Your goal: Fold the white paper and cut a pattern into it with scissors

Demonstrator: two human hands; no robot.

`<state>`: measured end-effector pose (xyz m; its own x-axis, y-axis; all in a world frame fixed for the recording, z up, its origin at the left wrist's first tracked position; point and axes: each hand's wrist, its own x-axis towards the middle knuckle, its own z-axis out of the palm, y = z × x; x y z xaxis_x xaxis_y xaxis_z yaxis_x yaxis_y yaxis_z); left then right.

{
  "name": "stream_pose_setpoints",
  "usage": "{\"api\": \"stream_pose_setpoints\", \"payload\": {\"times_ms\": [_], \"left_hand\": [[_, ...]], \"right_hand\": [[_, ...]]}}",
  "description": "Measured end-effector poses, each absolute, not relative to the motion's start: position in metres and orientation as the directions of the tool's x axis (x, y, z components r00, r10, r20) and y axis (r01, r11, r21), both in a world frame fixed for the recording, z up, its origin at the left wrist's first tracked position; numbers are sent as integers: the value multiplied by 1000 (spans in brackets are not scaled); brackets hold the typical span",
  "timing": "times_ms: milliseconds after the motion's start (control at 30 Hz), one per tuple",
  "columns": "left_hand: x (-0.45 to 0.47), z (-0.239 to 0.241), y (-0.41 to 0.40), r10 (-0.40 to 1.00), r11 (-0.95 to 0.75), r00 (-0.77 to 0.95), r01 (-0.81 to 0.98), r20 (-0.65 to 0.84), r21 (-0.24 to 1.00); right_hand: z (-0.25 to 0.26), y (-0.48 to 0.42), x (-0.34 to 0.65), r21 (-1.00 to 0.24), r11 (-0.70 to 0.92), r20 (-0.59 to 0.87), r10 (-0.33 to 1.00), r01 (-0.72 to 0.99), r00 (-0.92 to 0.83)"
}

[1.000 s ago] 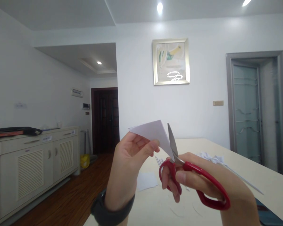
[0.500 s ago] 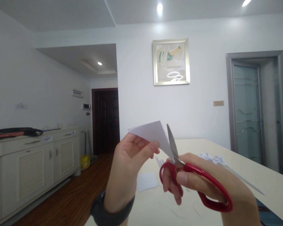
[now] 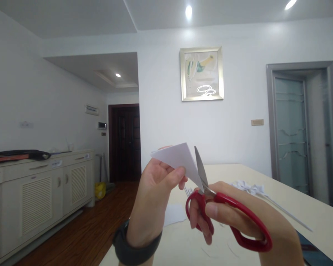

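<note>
Pinched between the thumb and fingers of my left hand (image 3: pixel 163 179) is a folded white piece of paper (image 3: pixel 179 157), held up above the table. My right hand (image 3: pixel 224 210) grips red-handled scissors (image 3: pixel 244 212), fingers through the loops. Their blades point upward, and the visible blade runs along the paper's right edge, close to its lower corner. Whether the blades have bitten into the paper I cannot tell. Below my hands, another white sheet (image 3: pixel 174 215) lies on the table, partly hidden by my left wrist.
On the pale table (image 3: pixel 224 170), a white paper flower on a thin stick (image 3: pixel 249 187) lies to the right. Several thin white sticks (image 3: pixel 188 191) show behind the scissors. A dark flat object (image 3: pixel 316 251) is at the lower right. A cabinet (image 3: pixel 44 199) stands left.
The scissors and my right hand have shifted slightly left. My left wrist has moved a little right, covering more of the sheet on the table. Both grips stay the same.
</note>
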<state>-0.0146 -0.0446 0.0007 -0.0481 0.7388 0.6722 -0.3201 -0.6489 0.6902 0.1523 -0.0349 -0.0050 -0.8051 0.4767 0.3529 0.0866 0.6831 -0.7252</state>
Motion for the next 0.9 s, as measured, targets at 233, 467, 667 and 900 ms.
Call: {"api": "stream_pose_setpoints", "payload": {"times_ms": [233,467,667,900], "left_hand": [[-17,1,-44,729,-662,-55,-312,683,681],[-19,-1,-42,728,-664,-43,-294,684,687],[-21,-2,-43,723,-668,-36,-289,690,686],[-20,-1,-42,727,-664,-42,-295,685,687]], "right_hand": [[-1,-38,152,-714,694,359,468,85,-808],[-1,-38,150,-704,704,365,473,95,-802],[-2,-39,151,-715,694,366,474,84,-801],[-3,-39,151,-719,692,369,465,70,-804]]}}
